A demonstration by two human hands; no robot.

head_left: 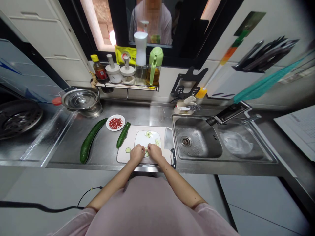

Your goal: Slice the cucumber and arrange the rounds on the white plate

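Observation:
A white square plate (142, 139) lies on the cutting board (125, 155), with small fans of thin cucumber slices (148, 134) on its far and right sides. My left hand (137, 153) and my right hand (154, 151) meet over its near edge, fingers curled and pinched beside another cluster of pale green slices. What the fingertips hold is hidden. One round cucumber slice (128, 150) rests on the board, left of my left hand. A cut cucumber piece (123, 135) overlaps the board's left edge. To the right of the plate lies a kitchen knife (168, 139) with a black handle.
A whole cucumber (91, 141) and a small dish (115, 122) of red bits stand at left. Behind them is a lidded steel pot (90, 106). The steel sink (197, 137) with its faucet (228, 113) is at right. Bottles and jars fill a shelf (128, 87) at the window.

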